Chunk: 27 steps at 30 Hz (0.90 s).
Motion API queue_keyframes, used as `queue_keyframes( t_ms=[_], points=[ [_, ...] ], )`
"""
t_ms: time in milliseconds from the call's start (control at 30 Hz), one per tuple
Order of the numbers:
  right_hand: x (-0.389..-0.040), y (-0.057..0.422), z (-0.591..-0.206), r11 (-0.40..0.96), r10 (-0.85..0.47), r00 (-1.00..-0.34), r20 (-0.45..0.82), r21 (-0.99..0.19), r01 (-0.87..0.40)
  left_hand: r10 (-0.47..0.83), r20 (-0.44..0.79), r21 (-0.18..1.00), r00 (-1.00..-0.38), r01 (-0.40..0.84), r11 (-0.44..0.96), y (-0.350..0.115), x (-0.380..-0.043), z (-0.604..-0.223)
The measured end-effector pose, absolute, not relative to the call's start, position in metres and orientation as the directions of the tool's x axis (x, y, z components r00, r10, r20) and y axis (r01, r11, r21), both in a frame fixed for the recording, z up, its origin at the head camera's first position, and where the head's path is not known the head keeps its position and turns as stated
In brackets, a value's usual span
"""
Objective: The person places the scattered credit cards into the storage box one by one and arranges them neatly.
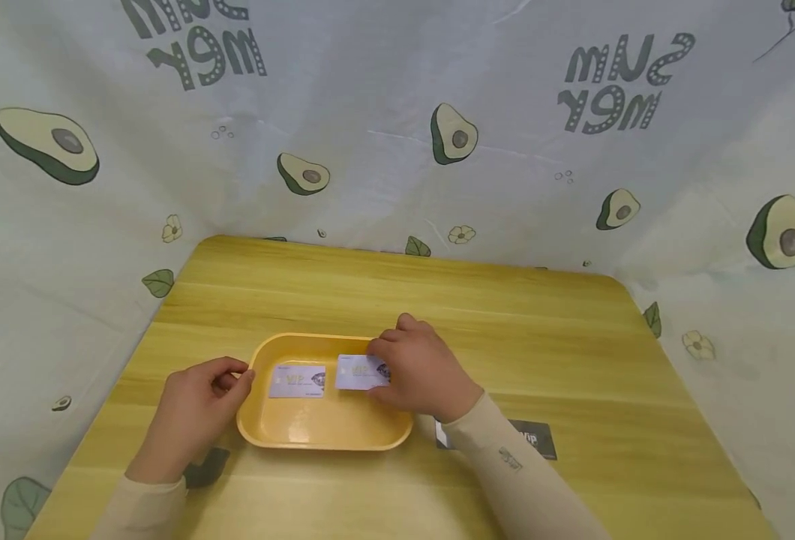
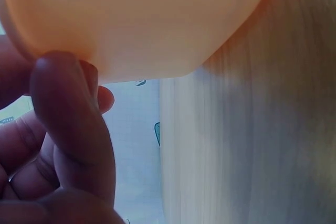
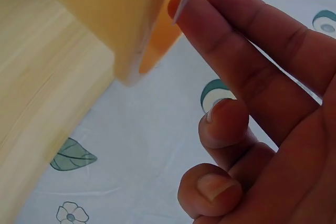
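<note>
Table [image 1: 573,337] bears a dark card [image 1: 538,439] at near right. Left hand [image 1: 190,412] pinches the left rim of the tray [image 1: 323,429]. Inside lies the left card [image 1: 296,381]; just beside it, over the tray's right half, the right hand [image 1: 431,371] pinches the right card [image 1: 355,373]. Cloth [image 1: 370,90] hangs beyond.

A pale avocado-printed cloth [image 1: 384,82] hangs behind and beside a wood-grain table [image 1: 546,337].

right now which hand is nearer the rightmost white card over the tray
Right: the right hand holds that card by its right end; the left hand pinches the tray's left rim.
</note>
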State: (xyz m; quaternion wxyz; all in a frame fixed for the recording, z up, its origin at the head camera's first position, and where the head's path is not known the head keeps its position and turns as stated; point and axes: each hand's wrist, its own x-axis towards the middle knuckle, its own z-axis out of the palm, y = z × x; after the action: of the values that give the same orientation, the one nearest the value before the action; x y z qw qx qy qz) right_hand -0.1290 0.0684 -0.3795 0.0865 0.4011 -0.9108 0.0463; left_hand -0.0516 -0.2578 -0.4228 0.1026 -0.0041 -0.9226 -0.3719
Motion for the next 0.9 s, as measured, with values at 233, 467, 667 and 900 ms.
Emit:
queue_keyframes(
  t_ms=[233, 467, 667, 900],
  points=[
    [-0.129, 0.06, -0.376, 0.679, -0.727, -0.672, 0.142, 0.002, -0.734, -0.08, 0.219, 0.681, -0.973, 0.094, 0.726, -0.257, -0.05, -0.425],
    [-0.129, 0.06, -0.38, 0.699, -0.713, -0.696, 0.083, 0.019, -0.715, -0.075, 0.209, 0.675, -0.975, 0.088, 0.733, -0.256, -0.048, -0.424],
    [-0.13, 0.061, -0.385, 0.704, -0.71, -0.702, 0.054, 0.04, -0.709, -0.074, 0.221, 0.667, -0.973, 0.095, 0.739, -0.255, -0.049, -0.424],
    [-0.133, 0.06, -0.382, 0.698, -0.714, -0.701, -0.011, 0.078, -0.712, -0.062, 0.247, 0.659, -0.967, 0.121, 0.742, -0.256, -0.049, -0.424]
  ],
)
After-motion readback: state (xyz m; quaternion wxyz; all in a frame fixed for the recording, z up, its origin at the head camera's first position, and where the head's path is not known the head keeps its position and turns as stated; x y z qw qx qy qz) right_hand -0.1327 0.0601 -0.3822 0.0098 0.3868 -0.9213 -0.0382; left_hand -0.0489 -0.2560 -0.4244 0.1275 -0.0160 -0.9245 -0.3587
